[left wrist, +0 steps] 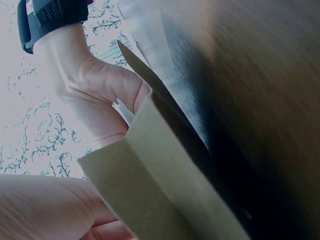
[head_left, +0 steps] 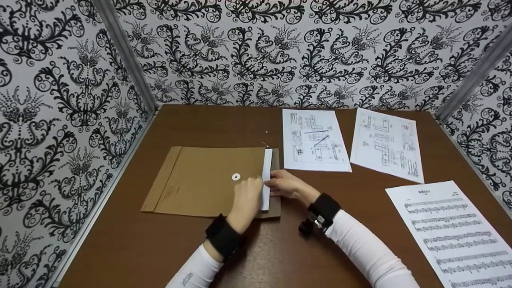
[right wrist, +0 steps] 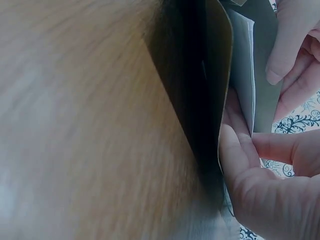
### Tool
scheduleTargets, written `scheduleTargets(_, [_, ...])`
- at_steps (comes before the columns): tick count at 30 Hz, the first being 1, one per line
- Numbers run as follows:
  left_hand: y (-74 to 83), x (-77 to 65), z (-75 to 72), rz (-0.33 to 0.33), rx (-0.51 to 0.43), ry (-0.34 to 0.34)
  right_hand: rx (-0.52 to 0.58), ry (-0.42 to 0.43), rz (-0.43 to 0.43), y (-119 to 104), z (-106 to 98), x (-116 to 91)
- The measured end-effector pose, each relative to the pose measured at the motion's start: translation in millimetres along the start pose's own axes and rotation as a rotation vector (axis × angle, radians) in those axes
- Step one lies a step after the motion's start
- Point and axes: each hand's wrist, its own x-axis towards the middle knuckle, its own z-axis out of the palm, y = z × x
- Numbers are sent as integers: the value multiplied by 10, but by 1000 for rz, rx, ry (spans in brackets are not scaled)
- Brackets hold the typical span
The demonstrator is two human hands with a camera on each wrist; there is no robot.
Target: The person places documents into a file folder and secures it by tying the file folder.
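A brown paper envelope (head_left: pixel 208 168) with a white round button lies on the table, its opening toward the right. White paper sheets (head_left: pixel 267 160) stick out a little from that opening. My left hand (head_left: pixel 249 196) grips the envelope's upper layer at the mouth, thumb on its face in the right wrist view. From the right, my right hand (head_left: pixel 286 184) pinches the edge of the sheets (right wrist: pixel 246 65) between thumb and fingers, some fingers reaching inside the mouth. In the left wrist view the envelope's folded edge (left wrist: pixel 160 145) hides most of the sheets.
Two sheets with technical drawings, one left (head_left: pixel 316 140) and one right (head_left: pixel 386 144), lie behind my right hand. A sheet of music (head_left: pixel 456 236) lies at the right front. Patterned walls (head_left: pixel 260 52) enclose the brown table (head_left: pixel 200 124). A small black object (head_left: pixel 306 227) is by the right wristband.
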Motion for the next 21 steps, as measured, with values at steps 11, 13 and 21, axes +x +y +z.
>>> scheduleTargets(11, [-7, 1, -26, 14, -14, 8, 19, -29, -6, -6, 34, 79])
scheduleTargets(13, [-10, 3, -29, 12, -17, 3, 28, -33, -5, -9, 39, 94])
scheduleTargets(21, [-26, 12, -39, 0, -35, -36, 77, -28, 8, 14, 86, 151])
